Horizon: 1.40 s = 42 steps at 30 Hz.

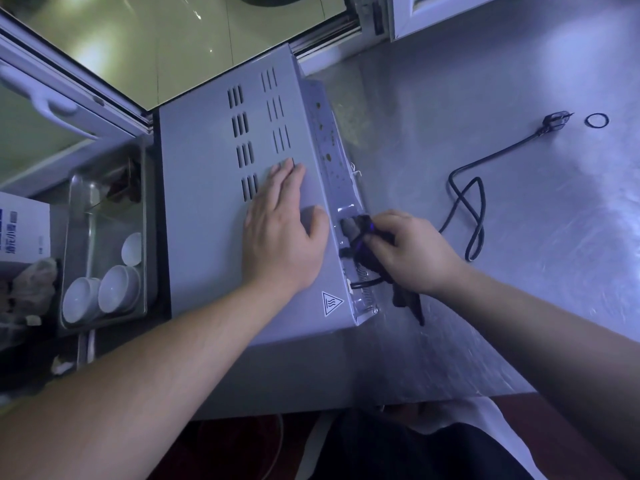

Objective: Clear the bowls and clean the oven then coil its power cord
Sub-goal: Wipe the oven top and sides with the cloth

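My left hand (282, 230) lies flat on the oven (221, 202), fingers straight and close together, palm pressing the smooth grey sheet-metal top beside its slotted vents. My right hand (412, 251) is curled round a dark cloth (367, 237), pinching it against the oven's back panel; one loose end of the cloth hangs down to the counter (450, 81). The oven is a box shape, standing on the brushed steel counter at an angle, with a triangular hot-surface sign near its lower corner.

The power cord (465, 202) is black and round. It leaves the back panel just below my right hand, passes behind that hand, and lies in one crossed loop on the counter, uncoiled. Its plug (556, 122) rests well to the right, and one black rubber ring (596, 120) lies just beside the plug.

Left of the oven, touching its side, stands one rectangular steel tray (74, 188). It holds three white round bowls (117, 289): two side by side at the near end, one tilted above them. Something dark lies at the tray's far end; I cannot tell what it is. One white box (24, 230) with blue print stands left of the tray
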Each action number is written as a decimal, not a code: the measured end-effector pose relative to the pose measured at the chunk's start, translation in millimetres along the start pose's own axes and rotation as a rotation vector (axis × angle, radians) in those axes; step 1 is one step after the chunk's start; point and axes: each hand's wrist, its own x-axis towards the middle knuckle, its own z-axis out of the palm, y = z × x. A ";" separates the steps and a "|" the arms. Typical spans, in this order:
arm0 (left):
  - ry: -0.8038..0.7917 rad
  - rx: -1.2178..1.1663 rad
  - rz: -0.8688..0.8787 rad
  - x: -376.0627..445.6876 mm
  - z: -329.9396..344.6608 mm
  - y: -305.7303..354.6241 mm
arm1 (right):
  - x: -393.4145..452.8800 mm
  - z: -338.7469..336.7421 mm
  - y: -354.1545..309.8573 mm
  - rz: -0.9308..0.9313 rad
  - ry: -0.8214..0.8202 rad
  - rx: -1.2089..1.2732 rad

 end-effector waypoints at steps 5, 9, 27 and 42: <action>0.002 0.001 0.000 -0.2 -0.2 0.8 | 17.9 11.9 17.6 0.260 -0.096 0.002; -0.003 0.002 -0.007 -0.7 -0.9 2.0 | 29.4 21.7 32.0 0.330 -0.181 -0.068; -0.197 0.007 -0.011 10.2 -10.9 -4.5 | 37.5 -51.8 54.1 0.712 0.159 0.916; 0.004 0.029 -0.036 70.6 8.5 -3.2 | 92.3 5.0 77.2 0.880 0.098 0.893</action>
